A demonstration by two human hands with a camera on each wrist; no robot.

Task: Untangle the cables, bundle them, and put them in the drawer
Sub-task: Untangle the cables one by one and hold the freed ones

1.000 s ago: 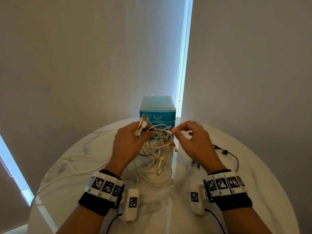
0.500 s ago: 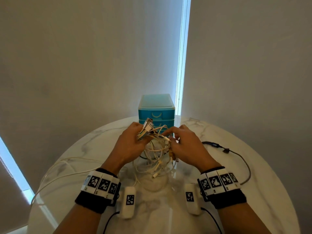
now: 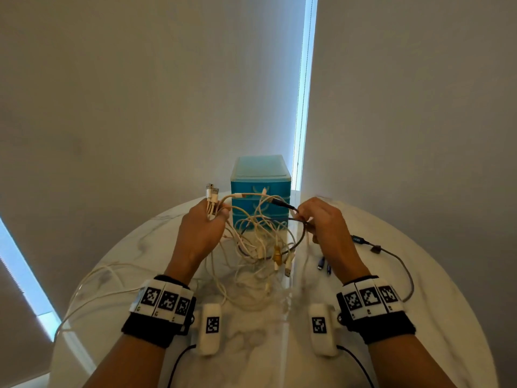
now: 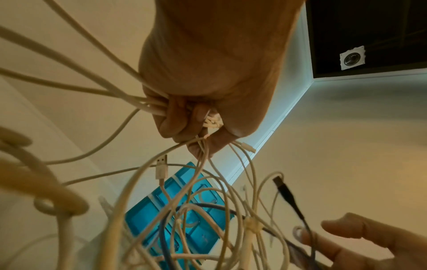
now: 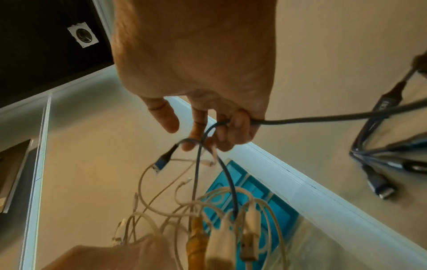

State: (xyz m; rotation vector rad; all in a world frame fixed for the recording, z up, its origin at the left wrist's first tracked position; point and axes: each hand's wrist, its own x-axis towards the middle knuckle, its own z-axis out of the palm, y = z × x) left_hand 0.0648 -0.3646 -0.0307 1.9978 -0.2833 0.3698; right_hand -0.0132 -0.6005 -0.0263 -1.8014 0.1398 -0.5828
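Note:
A tangle of white cables (image 3: pixel 260 242) hangs between my two hands above the round marble table (image 3: pixel 419 317). My left hand (image 3: pixel 204 225) grips a bunch of white cables (image 4: pixel 148 106) in its fist, with several plugs (image 3: pixel 211 193) sticking up above it. My right hand (image 3: pixel 321 219) holds a dark braided cable (image 5: pixel 323 118) curled under its fingers; the cable's blue plug end (image 5: pixel 163 161) juts out to the left. The blue drawer unit (image 3: pixel 260 191) stands behind the tangle with its drawers closed.
The dark cable's far part (image 3: pixel 391 256) trails over the table at the right, with its small plugs (image 3: pixel 324 266) lying near my right wrist. Loose white cable (image 3: pixel 92 289) loops toward the table's left edge. Walls stand close behind the drawer unit.
My hands have drawn apart, spreading the tangle. The right hand now holds the dark cable and has pulled its plug end out to the right.

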